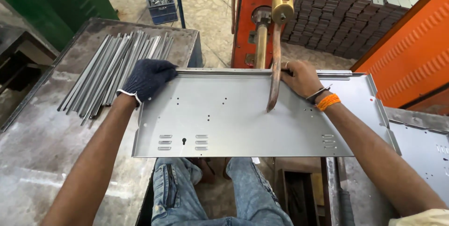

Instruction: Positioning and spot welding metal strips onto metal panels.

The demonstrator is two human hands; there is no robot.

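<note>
A large grey sheet-metal panel [243,114] with punched slots and small holes lies flat in front of me, over my knees. A long narrow metal strip [224,71] runs along its far edge. My left hand [148,78], in a dark knit glove, presses on the panel's far left corner and the strip's end. My bare right hand [301,77], with an orange wristband, grips the far edge right of centre. A copper electrode arm [275,67] of the orange spot welder [255,15] hangs down over the panel between my hands.
A bundle of long metal strips [117,69] lies on the worn steel table [42,142] at left. Another grey panel [421,149] rests at right. Stacked dark metal parts [346,11] sit behind the welder; a blue crate [160,2] stands on the floor.
</note>
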